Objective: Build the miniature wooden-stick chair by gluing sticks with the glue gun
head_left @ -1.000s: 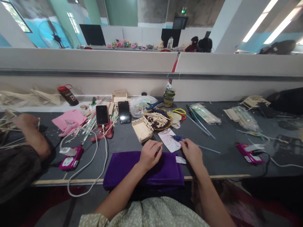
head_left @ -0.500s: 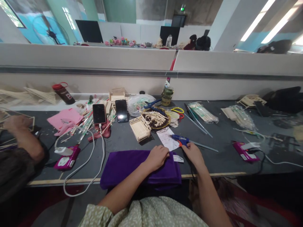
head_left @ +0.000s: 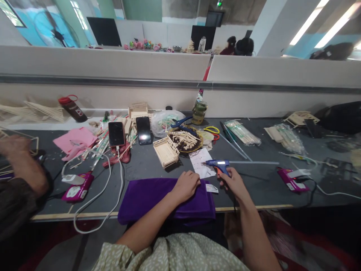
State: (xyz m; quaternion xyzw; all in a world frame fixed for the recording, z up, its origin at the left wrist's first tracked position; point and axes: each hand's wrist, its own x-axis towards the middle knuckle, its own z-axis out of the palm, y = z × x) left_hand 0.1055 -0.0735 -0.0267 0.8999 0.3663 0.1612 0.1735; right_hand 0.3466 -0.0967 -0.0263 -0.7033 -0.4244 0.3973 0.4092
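Seen from the head view, with twelve at the white partition (head_left: 126, 66) and the folded purple cloth (head_left: 149, 192) as the dial's centre, your right hand (head_left: 232, 182) is between two and three o'clock, its fingers curled round the handle of a smooth blue plastic glue gun (head_left: 220, 163) with an orange trigger. That glue gun lies at two o'clock, its narrow nozzle aimed toward nine across a flat sheet of white paper (head_left: 200, 157), and a slim, straight, pale rod (head_left: 254, 163) runs out of its back toward three.

Your left hand (head_left: 186, 185) rests on the plush-looking cloth, just beside its small white tag (head_left: 212, 188); its fingers are bent and drawn together, though from this angle I cannot tell whether they pinch anything.

Straight up at twelve o'clock you have a boxy, railed wooden tray (head_left: 166, 152) built of thin, pale sticks. Close by at one, loose sticks (head_left: 184, 139) are heaped on a dark round surface, with a squat greenish jar (head_left: 199, 112) beyond. Clear, crinkled film wraps a stick bundle (head_left: 242, 132) at two. Toward eleven lie two glossy black phones (head_left: 143, 130), and at ten a creased pink sheet (head_left: 75, 141).
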